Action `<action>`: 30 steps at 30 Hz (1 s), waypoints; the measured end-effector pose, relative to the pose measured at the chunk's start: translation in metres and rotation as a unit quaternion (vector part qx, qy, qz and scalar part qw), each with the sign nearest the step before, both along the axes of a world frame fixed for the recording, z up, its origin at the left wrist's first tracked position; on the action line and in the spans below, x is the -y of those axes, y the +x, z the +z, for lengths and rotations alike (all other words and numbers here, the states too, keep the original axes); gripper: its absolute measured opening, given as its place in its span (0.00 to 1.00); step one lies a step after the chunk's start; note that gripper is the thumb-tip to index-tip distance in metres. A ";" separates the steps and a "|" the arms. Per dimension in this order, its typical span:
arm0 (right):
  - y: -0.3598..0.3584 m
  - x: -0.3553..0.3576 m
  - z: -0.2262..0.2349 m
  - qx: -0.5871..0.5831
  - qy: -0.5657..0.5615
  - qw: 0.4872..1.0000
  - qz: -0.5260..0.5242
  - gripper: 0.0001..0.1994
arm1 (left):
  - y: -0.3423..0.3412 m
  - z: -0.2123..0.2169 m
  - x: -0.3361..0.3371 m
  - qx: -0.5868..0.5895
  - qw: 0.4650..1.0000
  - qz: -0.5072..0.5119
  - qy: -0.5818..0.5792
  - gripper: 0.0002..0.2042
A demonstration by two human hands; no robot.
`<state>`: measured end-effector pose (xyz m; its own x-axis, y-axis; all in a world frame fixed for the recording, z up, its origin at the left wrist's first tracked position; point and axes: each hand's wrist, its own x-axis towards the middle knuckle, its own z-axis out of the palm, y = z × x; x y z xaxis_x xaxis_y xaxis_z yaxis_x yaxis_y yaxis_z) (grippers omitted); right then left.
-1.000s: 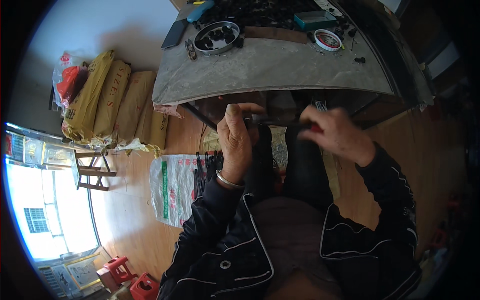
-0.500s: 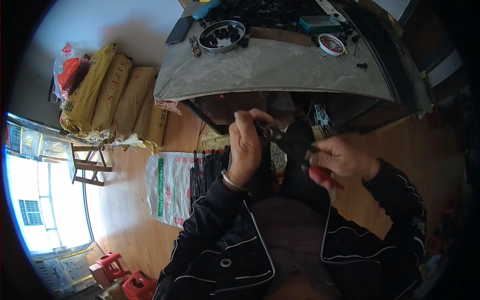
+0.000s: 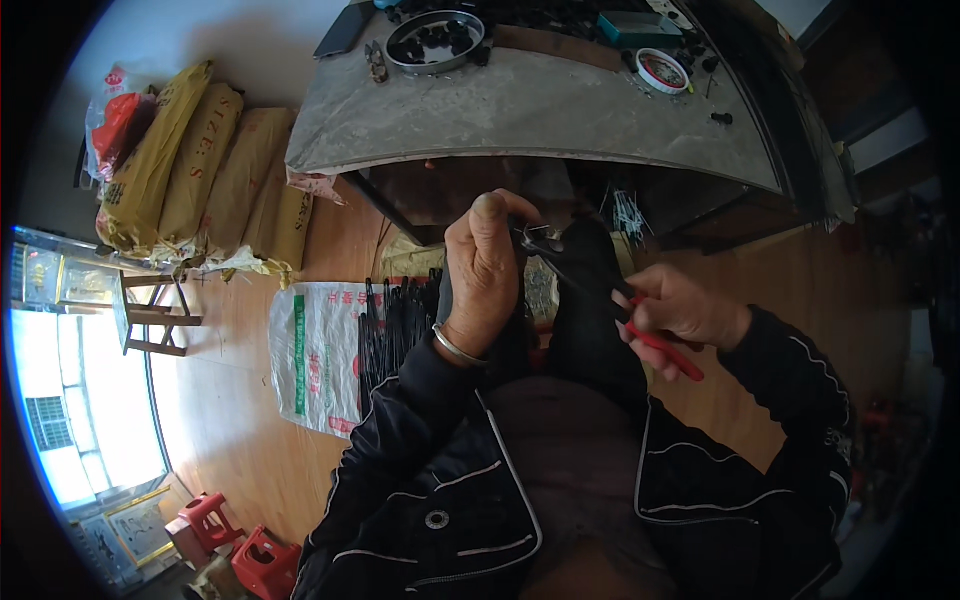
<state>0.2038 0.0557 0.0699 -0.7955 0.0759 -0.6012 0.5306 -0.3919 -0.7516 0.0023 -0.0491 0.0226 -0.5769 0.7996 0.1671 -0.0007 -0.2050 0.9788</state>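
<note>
My right hand [image 3: 690, 308] is closed round the red handles of a pair of pliers [image 3: 672, 352]. The dark jaws reach left, up to the fingers of my left hand [image 3: 487, 268]. That left hand is raised with the thumb up, pinching a small dark piece at the tips of the pliers. A thin bright bit shows beside the jaws; the piece itself is too small and dark to name. A pale bracelet circles the left wrist. Both hands are over my lap, just before the front edge of the grey table [image 3: 540, 120].
On the table stand a round metal tray [image 3: 437, 66] of black parts, a white-rimmed dish [image 3: 663, 71] and a green box [image 3: 632, 32]. Black strips [image 3: 395, 335] lie on a white sack [image 3: 318, 350] to the left. Beyond are stacked brown sacks [image 3: 205, 170] and a wooden stool [image 3: 160, 313].
The whole view has shifted slightly, so the table and sacks sit higher and further left. The pliers, blurred before, now show clearly, their jaws at the left fingers.
</note>
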 end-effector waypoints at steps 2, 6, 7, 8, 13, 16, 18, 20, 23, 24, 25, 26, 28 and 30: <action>0.002 -0.004 -0.012 -0.103 -0.217 0.970 0.040 0.13 | 0.000 -0.002 0.004 -0.016 1.000 0.014 -0.002 0.32; -0.020 -0.015 0.028 -0.039 0.436 0.866 0.240 0.15 | -0.002 0.001 0.004 -0.004 0.999 0.021 -0.037 0.32; -0.022 -0.010 0.031 -0.033 0.514 0.838 0.179 0.15 | -0.002 0.001 0.002 0.007 0.999 0.025 -0.030 0.32; -0.021 -0.008 0.030 -0.032 0.515 0.837 0.181 0.15 | -0.003 0.000 0.002 0.009 0.999 0.026 -0.028 0.32; -0.015 0.010 0.000 -0.079 0.293 0.949 0.083 0.16 | -0.003 0.001 0.002 -0.081 0.996 0.016 -0.026 0.38; -0.012 0.010 -0.022 -0.031 -0.200 0.977 0.063 0.20 | 0.002 -0.001 0.000 -0.083 0.996 0.010 0.023 0.38; -0.008 0.010 -0.021 -0.066 -0.351 0.931 0.069 0.22 | 0.001 0.000 0.003 -0.069 0.997 -0.020 -0.012 0.38; -0.015 0.013 -0.002 -0.049 0.002 0.997 0.065 0.23 | 0.002 0.002 0.003 0.011 1.000 -0.019 -0.014 0.35; -0.016 0.018 0.000 -0.092 0.049 0.994 0.020 0.22 | 0.001 -0.002 0.001 0.016 0.999 -0.027 -0.023 0.36; -0.016 0.018 0.004 -0.093 0.050 0.994 0.021 0.22 | 0.001 -0.001 0.001 0.014 0.999 -0.027 -0.022 0.36; -0.017 0.017 0.009 -0.076 0.050 0.995 0.035 0.23 | 0.001 0.001 0.003 0.025 0.999 -0.030 -0.031 0.36; -0.018 0.017 0.011 -0.058 0.049 0.996 0.050 0.23 | 0.001 0.001 0.004 0.036 0.998 -0.032 -0.040 0.36; -0.016 0.012 0.007 -0.047 0.045 0.996 0.061 0.23 | -0.001 -0.002 0.004 0.041 0.997 -0.039 -0.044 0.36; -0.018 0.011 0.000 -0.035 0.039 0.996 0.071 0.23 | -0.002 -0.003 0.004 0.047 0.997 -0.047 -0.050 0.36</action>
<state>0.1857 0.0448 0.0695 -0.8413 0.0043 -0.5406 0.5219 -0.2548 -0.8141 0.0001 -0.0526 0.0195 -0.5086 0.8604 0.0327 -0.1073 -0.1010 0.9891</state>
